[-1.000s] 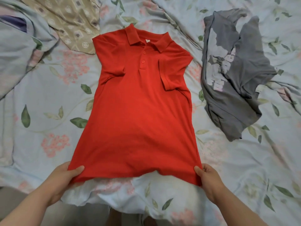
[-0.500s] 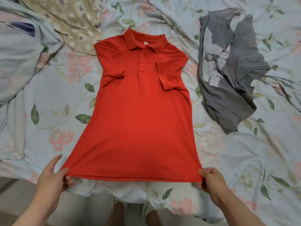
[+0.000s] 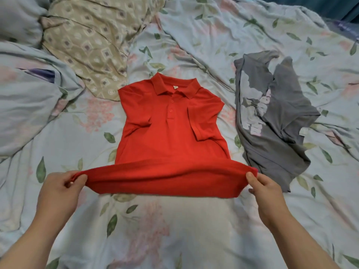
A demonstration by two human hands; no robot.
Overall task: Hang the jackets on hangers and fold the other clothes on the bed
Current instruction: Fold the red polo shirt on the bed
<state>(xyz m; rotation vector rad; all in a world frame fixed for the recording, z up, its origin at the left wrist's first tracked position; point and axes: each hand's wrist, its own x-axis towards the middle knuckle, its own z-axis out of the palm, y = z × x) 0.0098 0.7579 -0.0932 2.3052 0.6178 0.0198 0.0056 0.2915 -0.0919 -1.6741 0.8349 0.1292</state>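
A red polo shirt (image 3: pixel 171 131) lies face up in the middle of the bed, collar away from me, both short sleeves folded in over the chest. Its bottom hem is lifted off the sheet and stretched between my hands. My left hand (image 3: pixel 60 188) pinches the hem's left corner. At the hem's right corner my right hand (image 3: pixel 266 193) grips the cloth. A crumpled grey T-shirt (image 3: pixel 272 121) with a pale print lies on the bed just right of the red shirt.
The bed is covered by a pale blue floral sheet (image 3: pixel 174 230). A beige patterned pillow (image 3: pixel 91 45) lies at the back left. A bunched blue duvet (image 3: pixel 25 94) rises along the left side.
Both hands have lifted the red shirt's hem off the bed and carried it forward towards the collar, so the lower part now arches above the sheet. The camera view has tilted further onto the bed.
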